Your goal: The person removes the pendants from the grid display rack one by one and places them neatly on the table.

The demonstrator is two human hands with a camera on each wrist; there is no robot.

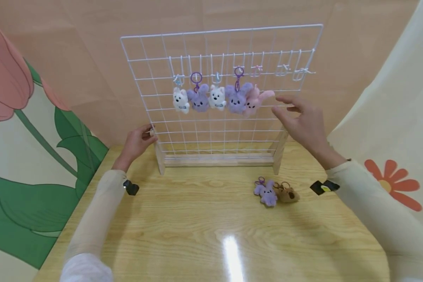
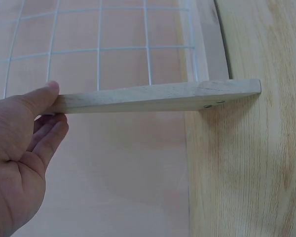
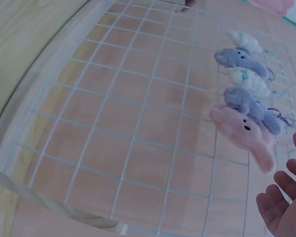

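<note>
My left hand (image 1: 138,141) pinches the upper end of a wooden side support (image 2: 153,96) between thumb and fingers. That support carries a white wire grid rack (image 1: 211,135). Near the rack's right side my right hand (image 1: 304,121) is raised with fingers apart and nothing in them. Closest to it hangs a pink plush keychain (image 1: 253,102), a small gap from the fingertips. Further left on the hooks hang a purple plush keychain (image 1: 237,101), a white plush keychain (image 1: 217,98), another purple plush (image 1: 199,100) and another white plush (image 1: 181,100).
Bare white hooks (image 1: 301,71) stick out at the rack's right end. On the wooden table (image 1: 197,219) lie a purple plush keychain (image 1: 267,193) and a brown plush keychain (image 1: 286,194), side by side. A peach backdrop (image 1: 91,31) stands behind the rack.
</note>
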